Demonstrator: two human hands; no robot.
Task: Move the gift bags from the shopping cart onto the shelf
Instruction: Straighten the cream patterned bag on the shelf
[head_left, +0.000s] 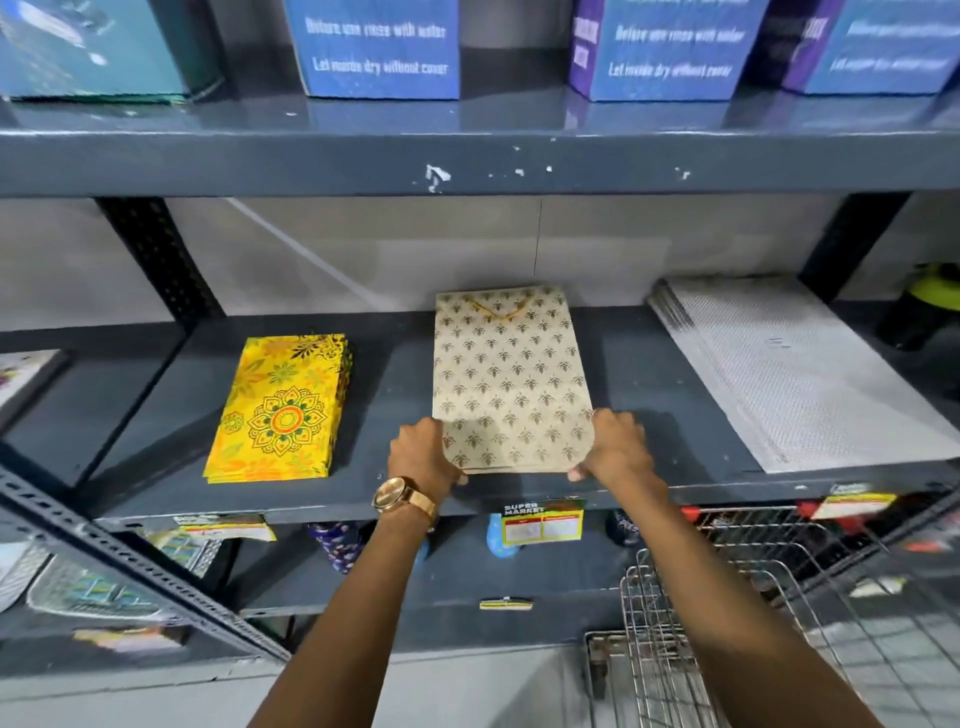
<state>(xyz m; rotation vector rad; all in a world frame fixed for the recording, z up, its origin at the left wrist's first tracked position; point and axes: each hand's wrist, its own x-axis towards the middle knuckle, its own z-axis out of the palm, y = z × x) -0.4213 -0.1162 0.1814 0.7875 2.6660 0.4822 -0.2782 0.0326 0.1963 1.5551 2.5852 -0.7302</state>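
Observation:
A stack of beige gift bags (511, 374) with a gold leaf pattern lies flat on the middle of the dark grey shelf (649, 364). My left hand (423, 452) grips its near left corner, a gold watch on the wrist. My right hand (618, 444) grips its near right corner. A stack of yellow floral gift bags (283, 410) lies flat to the left, apart from the beige stack. The wire shopping cart (753, 613) stands at the lower right; what I see of its basket holds no bags.
A pile of white textured bags (800, 374) lies at the shelf's right end. Blue boxes (379, 47) stand on the shelf above. A black and green bottle (924, 306) stands at far right. Price tags (543, 522) hang on the shelf's front edge. Black uprights frame the bay.

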